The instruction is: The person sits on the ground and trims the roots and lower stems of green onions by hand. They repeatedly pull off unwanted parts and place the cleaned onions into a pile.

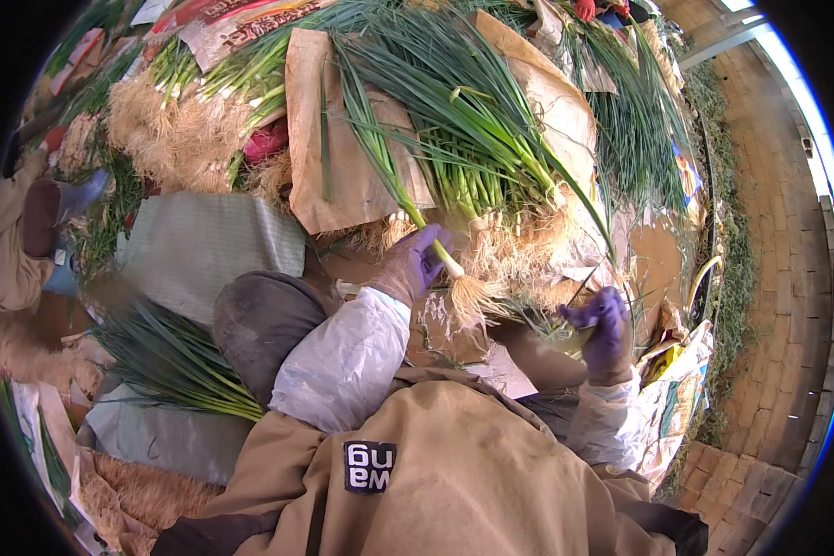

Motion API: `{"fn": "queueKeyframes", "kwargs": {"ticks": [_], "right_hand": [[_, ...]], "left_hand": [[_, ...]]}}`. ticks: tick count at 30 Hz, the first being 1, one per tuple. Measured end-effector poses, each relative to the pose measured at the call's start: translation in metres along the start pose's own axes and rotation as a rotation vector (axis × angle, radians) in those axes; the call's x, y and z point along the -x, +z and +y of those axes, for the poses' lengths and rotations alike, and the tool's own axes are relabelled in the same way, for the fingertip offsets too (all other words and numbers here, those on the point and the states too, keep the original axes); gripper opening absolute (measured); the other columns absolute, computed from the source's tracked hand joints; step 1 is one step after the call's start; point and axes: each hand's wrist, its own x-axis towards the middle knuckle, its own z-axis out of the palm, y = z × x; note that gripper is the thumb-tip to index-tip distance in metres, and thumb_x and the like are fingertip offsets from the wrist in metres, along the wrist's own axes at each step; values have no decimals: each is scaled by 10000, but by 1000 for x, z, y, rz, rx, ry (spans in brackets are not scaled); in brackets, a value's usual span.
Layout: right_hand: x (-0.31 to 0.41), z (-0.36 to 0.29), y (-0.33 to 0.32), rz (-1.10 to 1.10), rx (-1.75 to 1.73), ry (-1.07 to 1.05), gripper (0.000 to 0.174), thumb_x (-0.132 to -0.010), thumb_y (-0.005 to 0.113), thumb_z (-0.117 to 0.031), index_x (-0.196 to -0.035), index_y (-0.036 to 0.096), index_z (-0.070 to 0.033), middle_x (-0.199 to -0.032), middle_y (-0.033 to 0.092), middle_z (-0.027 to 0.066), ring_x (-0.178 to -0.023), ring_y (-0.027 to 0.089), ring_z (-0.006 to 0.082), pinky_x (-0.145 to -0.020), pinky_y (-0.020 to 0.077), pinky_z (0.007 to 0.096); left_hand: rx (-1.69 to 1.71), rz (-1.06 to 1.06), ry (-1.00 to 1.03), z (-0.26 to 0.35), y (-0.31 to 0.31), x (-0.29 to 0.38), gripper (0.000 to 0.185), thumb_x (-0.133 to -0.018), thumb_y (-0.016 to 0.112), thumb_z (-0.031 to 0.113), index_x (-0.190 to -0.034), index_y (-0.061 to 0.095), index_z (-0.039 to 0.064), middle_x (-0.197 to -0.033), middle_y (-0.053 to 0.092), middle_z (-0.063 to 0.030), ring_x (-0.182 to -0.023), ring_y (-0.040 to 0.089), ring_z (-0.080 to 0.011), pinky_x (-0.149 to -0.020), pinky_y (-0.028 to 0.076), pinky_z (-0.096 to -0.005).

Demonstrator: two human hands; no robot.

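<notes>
My left hand (413,264), in a purple glove, grips a single green onion (410,207) just above its white base. The onion's pale root tuft (476,295) hangs toward me, while its leaves lean away over a sheet of brown paper (309,132). To the right, my right hand (601,323), also gloved in purple, is raised with bent fingers. A long thin leaf (593,219) passes close to it; I cannot tell whether the fingers hold anything. Just beyond both hands lies a thick pile of green onions (486,132), roots facing me.
More rooted onions (177,128) lie at upper left. A grey-green woven sheet (212,247) and another onion bunch (181,354) are on my left. A printed sack (677,389) stands at right, beside a weedy strip and brick paving (771,278). Another person's leg (42,222) shows at far left.
</notes>
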Motion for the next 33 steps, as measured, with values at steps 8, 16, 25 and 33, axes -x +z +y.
{"fn": "queueKeyframes", "kwargs": {"ticks": [8, 16, 25, 33], "right_hand": [[-34, -59, -127, 758, 1911, -336, 499, -830, 699, -230, -1265, 541, -42, -1303, 550, 164, -1163, 556, 301, -956, 451, 381], [-124, 69, 117, -259, 652, 382, 486, -829, 714, -275, -1203, 592, 9, -1140, 637, 108, -1088, 559, 197, -998, 367, 294], [-115, 88, 108, -185, 1064, 253, 364, -774, 768, -268, -966, 675, 28, -853, 697, 139, -744, 659, 211, -709, 518, 353], [-68, 55, 92, 23, 346, 96, 128, -843, 673, -111, -891, 615, -8, -760, 634, 33, -708, 583, 115, -668, 463, 253]], "left_hand": [[-481, -54, 77, -16, 22, 20, 415, -788, 782, 227, -1085, 595, 5, -946, 633, -70, -909, 587, -184, -816, 460, -283], [-888, -40, 113, -37, 21, 31, 463, -760, 774, 253, -1088, 594, -19, -924, 641, -77, -829, 580, -170, -766, 472, -308], [-19, -234, -110, 0, 5, 12, 283, -865, 665, 215, -1088, 599, 54, -942, 625, -12, -835, 611, -109, -760, 507, -257], [-22, -212, -49, 8, 26, -2, 260, -942, 558, 195, -1159, 564, 51, -1115, 648, -104, -1021, 624, -269, -907, 504, -391]]}}
